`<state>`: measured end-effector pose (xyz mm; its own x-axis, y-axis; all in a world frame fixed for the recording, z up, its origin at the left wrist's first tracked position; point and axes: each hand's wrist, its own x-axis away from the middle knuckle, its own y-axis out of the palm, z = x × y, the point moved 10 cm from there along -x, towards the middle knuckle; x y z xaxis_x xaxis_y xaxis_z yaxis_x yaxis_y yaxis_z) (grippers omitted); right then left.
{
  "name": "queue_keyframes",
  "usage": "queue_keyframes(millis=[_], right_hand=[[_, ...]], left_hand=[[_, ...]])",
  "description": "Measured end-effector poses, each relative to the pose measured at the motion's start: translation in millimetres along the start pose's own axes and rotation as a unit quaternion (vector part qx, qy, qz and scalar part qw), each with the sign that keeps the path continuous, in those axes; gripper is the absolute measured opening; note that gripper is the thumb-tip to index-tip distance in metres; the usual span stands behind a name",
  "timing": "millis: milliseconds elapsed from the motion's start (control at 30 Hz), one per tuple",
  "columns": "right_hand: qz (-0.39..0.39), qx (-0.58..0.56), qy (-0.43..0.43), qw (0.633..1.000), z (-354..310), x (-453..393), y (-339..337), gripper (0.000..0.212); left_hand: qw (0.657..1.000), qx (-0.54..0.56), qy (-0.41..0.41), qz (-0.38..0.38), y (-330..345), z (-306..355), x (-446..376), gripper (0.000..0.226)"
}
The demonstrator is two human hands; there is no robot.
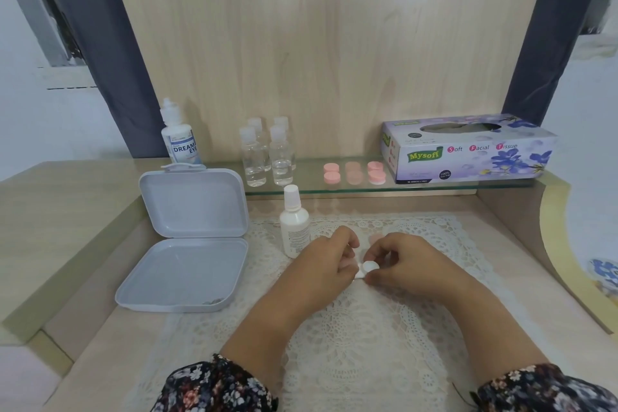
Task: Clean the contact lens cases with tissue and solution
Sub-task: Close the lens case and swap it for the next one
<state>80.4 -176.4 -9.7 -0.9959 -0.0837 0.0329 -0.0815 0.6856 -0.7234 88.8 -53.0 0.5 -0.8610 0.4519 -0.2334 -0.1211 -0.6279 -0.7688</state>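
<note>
White, round contact lens case [369,267], pinched between fingertips of left hand [329,264] and right hand [406,266] just above lace mat [354,338]. Partly covered by fingers, so full shape hard to make out. Behind, pink caps [354,172] on glass shelf [368,190], beside tissue box [468,149] reading "Mysoft Soft Facial Tissue". Solution bottle [180,135] labelled "DREAM EYE", label cut off. White spray bottle [293,222] near left hand, print too small to read.

left hand [329,259] + right hand [399,266]: both pinch white lens case [369,266] | over lace mat [351,338]
</note>
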Motion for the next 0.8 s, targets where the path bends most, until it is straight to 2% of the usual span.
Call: queue_keyframes(millis=[333,700,800], right_hand=[[0.000,-0.008,0.000,1.000,2.6,-1.5,0.8,0.013],[-0.001,-0.008,0.000,1.000,2.4,-1.3,0.8,0.013],[-0.001,-0.010,0.000,1.000,1.8,-1.1,0.6,0.013]], left_hand=[[1.000,-0.015,0.003,-0.025,4.6,0.9,-0.4,0.035],[0.999,0.024,-0.007,-0.036,7.9,-2.2,-0.2,0.031],[0.999,0.022,-0.015,-0.021,6.5,-5.6,-2.2,0.042]])
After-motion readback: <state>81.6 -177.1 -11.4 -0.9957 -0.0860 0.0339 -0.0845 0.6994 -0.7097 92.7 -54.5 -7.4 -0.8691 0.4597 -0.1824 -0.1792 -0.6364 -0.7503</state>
